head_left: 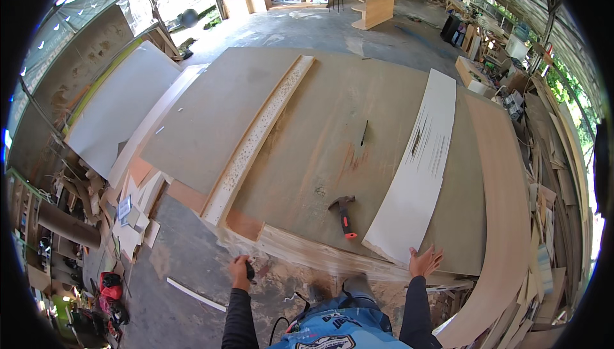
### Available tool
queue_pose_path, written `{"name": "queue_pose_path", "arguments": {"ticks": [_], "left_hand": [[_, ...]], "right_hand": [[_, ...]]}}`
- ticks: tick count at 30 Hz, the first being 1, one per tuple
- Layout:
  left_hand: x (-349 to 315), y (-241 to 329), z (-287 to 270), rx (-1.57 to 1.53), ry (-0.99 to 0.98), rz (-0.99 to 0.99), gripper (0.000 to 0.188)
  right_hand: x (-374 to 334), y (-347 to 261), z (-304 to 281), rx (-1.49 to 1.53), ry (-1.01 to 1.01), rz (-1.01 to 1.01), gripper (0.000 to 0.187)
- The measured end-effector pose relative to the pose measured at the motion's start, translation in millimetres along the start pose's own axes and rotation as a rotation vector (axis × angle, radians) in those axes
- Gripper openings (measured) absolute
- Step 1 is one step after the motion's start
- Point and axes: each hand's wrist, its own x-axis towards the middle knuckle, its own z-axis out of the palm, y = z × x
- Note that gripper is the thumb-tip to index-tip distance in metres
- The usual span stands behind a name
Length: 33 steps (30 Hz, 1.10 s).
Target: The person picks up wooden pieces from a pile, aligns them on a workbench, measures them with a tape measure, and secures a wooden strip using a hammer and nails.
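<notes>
My left hand (240, 272) hangs off the near edge of the workbench, closed round a small black object (250, 271) whose kind I cannot make out. My right hand (425, 262) has its fingers spread at the near end of a long white board (419, 157); whether it touches the board, I cannot tell. Dark streaks mark the middle of that board. Between the two hands, farther in, a hammer (344, 216) with a black and red handle lies on the bench. Beyond it rests a thin dark pen-like tool (364, 133).
A long shallow wooden channel (262, 131) with a speckled inside crosses the workbench top (326, 118). A tan strip (502, 189) curves along the right side, beside stacked offcuts (559, 176). A white panel (121, 106) leans at left. A white strip (196, 294) lies on the floor.
</notes>
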Motion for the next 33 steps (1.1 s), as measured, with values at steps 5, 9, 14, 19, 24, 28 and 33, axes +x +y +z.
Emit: {"name": "queue_pose_path", "arguments": {"ticks": [5, 9, 14, 19, 24, 28, 33], "left_hand": [[63.6, 1.4, -51.1, -0.011, 0.242, 0.162, 0.047], [54.5, 26.4, -45.2, 0.278, 0.311, 0.163, 0.073], [47.9, 78.0, -34.7, 0.61, 0.32, 0.253, 0.095], [99.0, 93.7, -48.1, 0.648, 0.216, 0.34, 0.108], [156.0, 122.9, -66.4, 0.962, 0.16, 0.457, 0.122], [165.9, 144.3, -32.6, 1.184, 0.048, 0.518, 0.125], [159.2, 151.5, -18.5, 1.281, -0.059, 0.562, 0.12]], "right_hand": [[-4.6, -50.1, 6.8, 0.328, 0.063, -0.395, 0.056], [-42.1, -155.7, 13.2, 0.477, -0.12, -0.692, 0.055], [-52.5, -223.3, 31.6, 0.369, -0.334, -0.67, 0.059], [-50.3, -242.6, 47.1, 0.216, -0.499, -0.554, 0.054], [-104.8, -280.7, 28.2, 0.401, -0.871, -0.384, 0.028], [-193.2, -312.9, 69.4, 0.698, -1.004, -0.456, 0.032], [-280.2, -370.6, 82.0, 0.677, -0.794, -0.581, 0.045]]}}
